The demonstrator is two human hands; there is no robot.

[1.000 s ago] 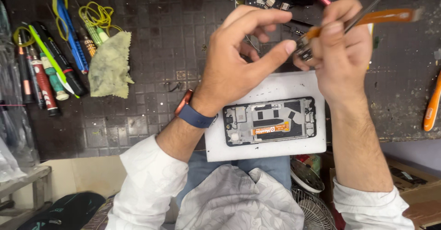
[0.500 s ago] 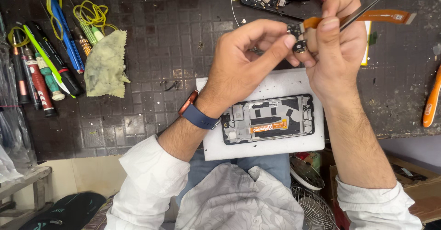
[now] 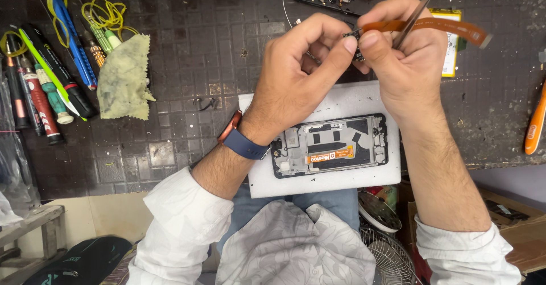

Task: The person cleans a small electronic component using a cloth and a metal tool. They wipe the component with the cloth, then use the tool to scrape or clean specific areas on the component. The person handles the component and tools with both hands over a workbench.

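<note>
Both hands raised over opened phone frame on white pad.
Left hand [image 3: 296, 71] pinches the small connector end of an orange flex cable [image 3: 449, 29]; right hand [image 3: 406, 57] grip clenched on tweezers [image 3: 418, 12] touching that end, above the phone frame [image 3: 330, 145] on the worktop [image 3: 187, 63].

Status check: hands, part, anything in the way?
Left hand pinching small dark component on orange flex ribbon. Right hand holds metal tweezers. Nothing blocking.
</note>
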